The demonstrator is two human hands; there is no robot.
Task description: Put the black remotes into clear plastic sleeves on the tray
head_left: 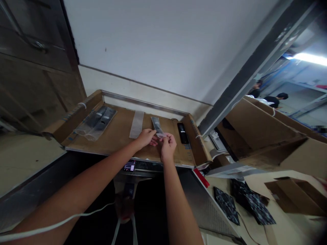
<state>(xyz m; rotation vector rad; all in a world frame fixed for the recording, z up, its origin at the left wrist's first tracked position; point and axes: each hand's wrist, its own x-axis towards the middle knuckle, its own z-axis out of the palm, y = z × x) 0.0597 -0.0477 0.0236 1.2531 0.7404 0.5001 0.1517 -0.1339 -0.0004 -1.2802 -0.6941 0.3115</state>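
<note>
- Both hands meet over the cardboard-lined worktop [117, 136]: left hand [146, 137] and right hand [167, 145] pinch the near end of a clear sleeve [156, 126], fingers closed on it.
- Something dark seems to sit inside it; too blurred to be sure.
- Black remote [182, 133] lies just right; bagged remotes [96, 122] far left, flat empty bag [137, 124] between.

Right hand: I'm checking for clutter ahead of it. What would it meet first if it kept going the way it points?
Probably the clear bagged item that the right hand already pinches, then bare cardboard; depth is unclear.
</note>
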